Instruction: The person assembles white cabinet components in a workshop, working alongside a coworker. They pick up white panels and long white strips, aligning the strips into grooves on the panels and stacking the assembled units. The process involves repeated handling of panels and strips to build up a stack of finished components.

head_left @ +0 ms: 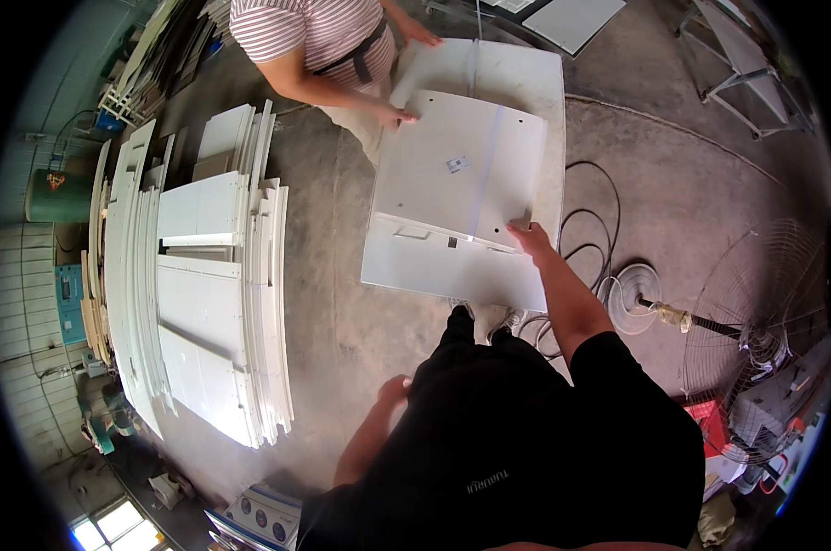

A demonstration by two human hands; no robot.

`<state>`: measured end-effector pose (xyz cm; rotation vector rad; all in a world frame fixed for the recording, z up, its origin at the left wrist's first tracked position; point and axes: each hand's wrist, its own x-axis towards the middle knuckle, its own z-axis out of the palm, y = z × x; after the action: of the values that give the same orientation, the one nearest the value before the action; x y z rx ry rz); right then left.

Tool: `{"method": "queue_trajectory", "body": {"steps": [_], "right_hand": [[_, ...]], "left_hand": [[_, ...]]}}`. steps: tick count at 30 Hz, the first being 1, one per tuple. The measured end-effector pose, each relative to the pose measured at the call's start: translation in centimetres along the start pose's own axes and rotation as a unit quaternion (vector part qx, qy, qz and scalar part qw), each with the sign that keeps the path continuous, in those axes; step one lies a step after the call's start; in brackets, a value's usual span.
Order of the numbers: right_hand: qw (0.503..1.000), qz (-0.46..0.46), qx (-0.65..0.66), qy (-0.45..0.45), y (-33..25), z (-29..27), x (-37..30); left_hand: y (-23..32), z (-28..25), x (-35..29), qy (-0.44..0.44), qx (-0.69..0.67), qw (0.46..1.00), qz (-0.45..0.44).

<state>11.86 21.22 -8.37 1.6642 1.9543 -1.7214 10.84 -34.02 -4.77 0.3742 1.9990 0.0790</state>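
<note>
A white flat metal box (434, 165), with a small label, holes near its corners and a pale strip across its top, rests on a larger white panel (525, 280). My right hand (530, 239) grips the near right corner of the box, its fingers curled at the edge. My left hand (395, 389) hangs low beside my body, away from the box. Its fingers are mostly hidden by my dark clothing. Across from me a person in a striped shirt (287, 32) has one hand (397, 115) on the box's left edge and the other (423, 35) by the panel's far edge.
Stacked white panels (204, 303) stand on the left. A black cable (608, 211) loops over the floor on the right, near the round base of a large fan (634, 298) lying toward my side. A metal frame cart (751, 83) is at far right. A printed carton (259, 514) sits lower left.
</note>
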Motion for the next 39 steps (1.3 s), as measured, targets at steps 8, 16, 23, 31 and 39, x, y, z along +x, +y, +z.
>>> {"method": "queue_trajectory", "body": {"steps": [8,16,23,31,39], "right_hand": [[0.997,-0.034,0.074,0.009,1.5,-1.6,-2.1],[0.989,-0.026,0.147,0.007,1.5,-1.5,-1.8],[0.991,-0.042,0.123,0.022,1.3,-1.5,-2.0],[0.986,-0.081,0.116,0.089,3.1,-4.2,2.4],[0.989,-0.12,0.083,0.025,7.7,-8.0,2.8]], "left_hand": [[1.3,1.0,0.2,0.029,-0.042,0.996,0.069],[1.9,-0.1,1.0,0.054,-0.057,0.993,0.092],[0.0,1.7,0.0,0.051,-0.034,0.992,0.111],[1.9,0.1,1.1,0.04,-0.084,0.987,0.132],[2.1,1.2,2.8,0.05,-0.047,0.987,0.145]]}}
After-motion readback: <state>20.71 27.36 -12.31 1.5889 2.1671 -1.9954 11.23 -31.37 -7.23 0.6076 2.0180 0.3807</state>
